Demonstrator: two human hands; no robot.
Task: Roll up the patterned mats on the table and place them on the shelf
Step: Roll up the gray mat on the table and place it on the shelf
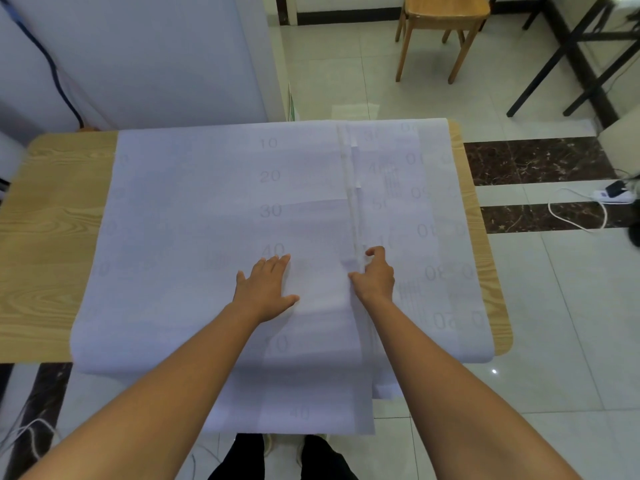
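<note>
Pale lilac mats printed with faint numbers lie spread over the wooden table (52, 237). The top mat (194, 216) covers the left and middle and hangs over the near edge. A lower mat (443, 244) shows on the right. A narrow rolled or folded edge (354, 188) of the top mat runs from far to near down the middle right. My left hand (265, 289) lies flat on the top mat, fingers spread. My right hand (375, 275) curls its fingers over that rolled edge near its front part.
A wooden chair (440, 32) stands on the tiled floor beyond the table. Black table legs (581, 64) are at the far right. A power strip with a white cable (609, 195) lies on the floor to the right. A white wall panel (145, 57) rises behind the table.
</note>
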